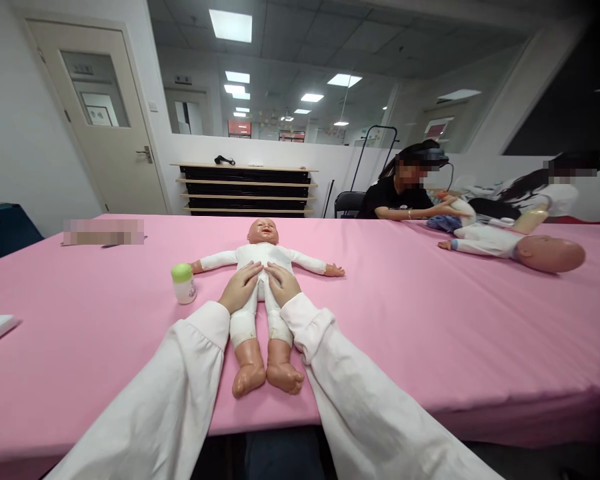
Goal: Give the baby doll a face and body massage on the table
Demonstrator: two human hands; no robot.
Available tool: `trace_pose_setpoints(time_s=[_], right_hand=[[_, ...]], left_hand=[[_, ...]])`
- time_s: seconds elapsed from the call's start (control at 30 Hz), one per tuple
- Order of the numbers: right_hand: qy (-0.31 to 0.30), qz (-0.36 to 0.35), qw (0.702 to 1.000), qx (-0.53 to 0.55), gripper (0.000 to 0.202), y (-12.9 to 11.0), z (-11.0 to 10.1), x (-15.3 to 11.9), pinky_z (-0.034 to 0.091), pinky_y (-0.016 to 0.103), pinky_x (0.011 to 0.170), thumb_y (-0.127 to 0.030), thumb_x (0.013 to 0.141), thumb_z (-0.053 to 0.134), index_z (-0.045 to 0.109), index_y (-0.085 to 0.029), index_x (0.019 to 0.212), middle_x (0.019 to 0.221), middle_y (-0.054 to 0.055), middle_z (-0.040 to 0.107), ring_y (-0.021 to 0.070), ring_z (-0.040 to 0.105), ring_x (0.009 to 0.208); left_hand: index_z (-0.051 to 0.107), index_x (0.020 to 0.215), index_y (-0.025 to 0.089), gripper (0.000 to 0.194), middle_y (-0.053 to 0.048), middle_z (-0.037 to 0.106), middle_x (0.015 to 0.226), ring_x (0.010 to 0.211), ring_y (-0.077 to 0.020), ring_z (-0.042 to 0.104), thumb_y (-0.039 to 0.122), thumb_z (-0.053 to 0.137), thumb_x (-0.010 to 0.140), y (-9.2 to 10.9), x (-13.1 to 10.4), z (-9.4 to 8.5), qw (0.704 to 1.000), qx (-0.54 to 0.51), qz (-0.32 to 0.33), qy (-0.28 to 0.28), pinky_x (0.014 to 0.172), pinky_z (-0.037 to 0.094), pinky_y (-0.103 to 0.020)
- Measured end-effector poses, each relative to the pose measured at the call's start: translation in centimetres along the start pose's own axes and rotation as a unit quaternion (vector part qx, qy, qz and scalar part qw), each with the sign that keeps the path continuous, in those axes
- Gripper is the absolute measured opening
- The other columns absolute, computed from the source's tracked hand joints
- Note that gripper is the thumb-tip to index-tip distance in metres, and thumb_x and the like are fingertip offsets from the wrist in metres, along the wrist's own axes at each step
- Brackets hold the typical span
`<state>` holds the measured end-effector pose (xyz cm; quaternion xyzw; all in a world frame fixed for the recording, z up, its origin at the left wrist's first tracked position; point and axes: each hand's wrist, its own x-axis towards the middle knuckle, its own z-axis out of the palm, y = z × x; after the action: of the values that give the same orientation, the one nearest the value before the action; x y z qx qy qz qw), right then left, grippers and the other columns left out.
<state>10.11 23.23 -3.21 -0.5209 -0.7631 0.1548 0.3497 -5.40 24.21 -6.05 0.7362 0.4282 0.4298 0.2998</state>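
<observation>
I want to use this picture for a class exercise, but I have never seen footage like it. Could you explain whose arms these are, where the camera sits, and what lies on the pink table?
There is one picture, taken by a camera worn on a person's head, looking forward and down. The two white-sleeved arms are that person's own. The left hand and right hand lie flat, palms down, on the belly of a baby doll that rests on its back on the pink table. Neither hand grips anything. A small white bottle with a green cap stands beside the doll's arm. Farther along, two other people handle a second doll.
</observation>
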Motion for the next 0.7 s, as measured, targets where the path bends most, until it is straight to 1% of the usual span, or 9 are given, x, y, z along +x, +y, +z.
trace_pose_setpoints(time_s=[0.17,0.23,0.3,0.37,0.4,0.47,0.57,0.63,0.7], right_hand=[[0.028,-0.013,0.999,0.016,0.035,-0.3,-0.04,-0.13,0.039,0.037,0.103,-0.015,0.079,0.043,0.067,-0.015,0.105,0.117,0.009,0.062,0.0197,0.054,0.114],[0.032,-0.018,0.999,0.019,0.034,-0.37,0.0,-0.11,0.04,0.036,0.103,-0.015,0.079,0.043,0.067,-0.015,0.103,0.114,0.008,0.063,0.0194,0.055,0.113],[0.027,-0.018,0.999,0.013,0.033,-0.35,0.05,-0.03,0.039,0.037,0.103,-0.013,0.079,0.044,0.068,-0.017,0.101,0.112,0.007,0.064,0.0193,0.055,0.113],[0.014,-0.013,1.0,0.001,0.032,-0.23,0.11,0.07,0.038,0.039,0.104,-0.012,0.079,0.044,0.068,-0.018,0.1,0.112,0.006,0.065,0.0202,0.054,0.115],[0.007,-0.01,1.0,-0.006,0.032,-0.15,0.13,0.13,0.037,0.041,0.104,-0.012,0.079,0.045,0.068,-0.018,0.1,0.112,0.006,0.064,0.0209,0.053,0.116],[-0.007,-0.004,1.0,-0.017,0.031,0.04,0.18,0.22,0.034,0.044,0.106,-0.013,0.08,0.045,0.068,-0.018,0.1,0.114,0.007,0.064,0.0222,0.05,0.119],[-0.021,-0.001,0.999,-0.029,0.032,0.28,0.2,0.33,0.033,0.046,0.107,-0.014,0.081,0.045,0.066,-0.02,0.104,0.122,0.005,0.059,0.0228,0.046,0.123],[-0.025,0.001,0.999,-0.035,0.033,0.4,0.2,0.42,0.033,0.045,0.107,-0.015,0.081,0.045,0.066,-0.02,0.106,0.126,0.006,0.056,0.0227,0.045,0.124],[-0.032,0.002,0.999,-0.041,0.034,0.49,0.19,0.52,0.034,0.044,0.107,-0.015,0.081,0.044,0.066,-0.019,0.106,0.127,0.007,0.055,0.0225,0.045,0.124]], left_hand=[[0.058,0.119,0.018,0.042,-0.005,0.051,0.132,0.131,-0.0185,0.036,0.026,0.037,0.084,0.21,0.01,-0.1,1.0,0.021,0.003,0.002,0.112,0.027,-0.042],[0.057,0.12,0.016,0.042,-0.006,0.051,0.132,0.13,-0.0183,0.037,0.024,0.037,0.084,0.36,-0.08,-0.17,0.999,0.037,0.028,0.01,0.111,0.028,-0.042],[0.056,0.122,0.015,0.043,-0.007,0.05,0.133,0.13,-0.0179,0.037,0.022,0.037,0.084,0.52,-0.16,-0.26,0.996,0.05,0.069,0.015,0.111,0.028,-0.041],[0.055,0.123,0.015,0.042,-0.007,0.049,0.133,0.131,-0.0179,0.036,0.022,0.037,0.085,0.61,-0.2,-0.31,0.994,0.05,0.1,0.009,0.111,0.028,-0.041],[0.054,0.123,0.016,0.042,-0.007,0.049,0.134,0.131,-0.0181,0.036,0.024,0.038,0.086,0.61,-0.2,-0.31,0.993,0.045,0.105,0.002,0.111,0.028,-0.042],[0.053,0.125,0.017,0.042,-0.007,0.048,0.135,0.132,-0.019,0.034,0.028,0.039,0.087,0.49,-0.16,-0.26,0.996,0.028,0.088,-0.012,0.111,0.026,-0.042],[0.052,0.126,0.017,0.044,-0.007,0.044,0.138,0.135,-0.0214,0.028,0.033,0.041,0.087,0.18,-0.06,-0.14,0.999,0.004,0.038,-0.025,0.112,0.022,-0.044],[0.052,0.126,0.016,0.044,-0.007,0.043,0.138,0.136,-0.0219,0.026,0.033,0.042,0.087,0.01,0.0,-0.06,0.999,-0.006,0.018,-0.025,0.113,0.021,-0.044],[0.054,0.125,0.016,0.043,-0.007,0.045,0.137,0.135,-0.0212,0.028,0.031,0.043,0.086,-0.07,0.06,-0.01,1.0,-0.015,0.013,-0.021,0.112,0.022,-0.043]])
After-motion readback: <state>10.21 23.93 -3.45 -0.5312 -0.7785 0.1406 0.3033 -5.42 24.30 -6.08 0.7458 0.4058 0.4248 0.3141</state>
